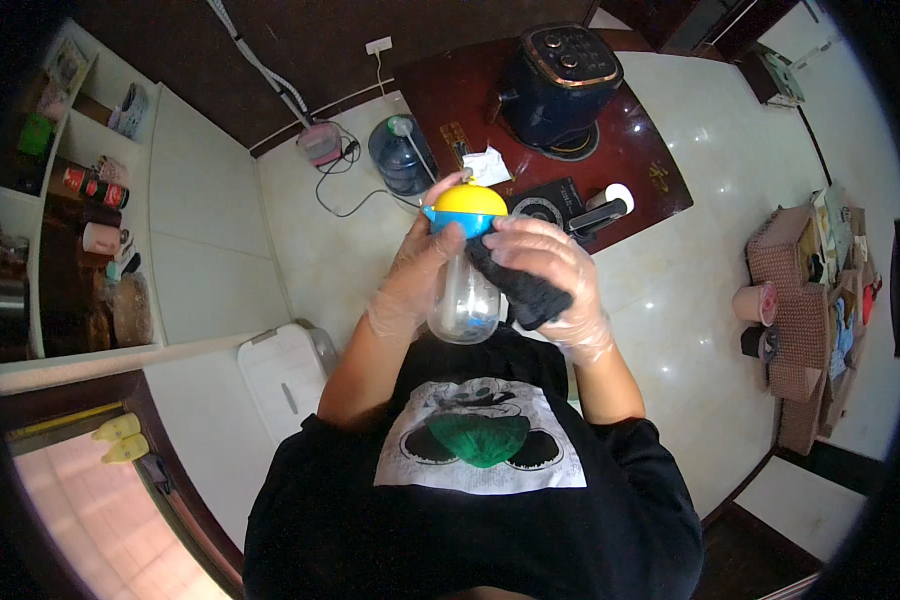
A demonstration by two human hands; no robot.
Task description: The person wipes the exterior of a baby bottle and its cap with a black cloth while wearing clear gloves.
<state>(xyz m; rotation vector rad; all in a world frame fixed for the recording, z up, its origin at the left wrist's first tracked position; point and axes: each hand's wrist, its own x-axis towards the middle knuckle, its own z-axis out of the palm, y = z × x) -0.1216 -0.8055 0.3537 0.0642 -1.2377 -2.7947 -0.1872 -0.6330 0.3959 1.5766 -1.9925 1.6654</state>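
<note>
A clear bottle (pixel 465 304) with a yellow and blue domed cap (pixel 470 201) is held up in front of my chest. My left hand (pixel 418 262), in a thin clear plastic glove, grips it around the cap and upper side. My right hand (pixel 551 270), gloved the same way, holds a bunched black cloth (pixel 523 294). Its fingertips and the cloth rest against the blue lower part of the cap. Something small and blue shows at the bottle's lower end.
Beyond my hands stands a dark red table (pixel 649 187) with an air fryer (pixel 570 82), a white paper (pixel 487 166) and a white cup-like container (pixel 616 199). A large water jug (pixel 403 157) is on the floor beside it. Shelves (pixel 157 225) line the left; a sofa (pixel 787 300) stands right.
</note>
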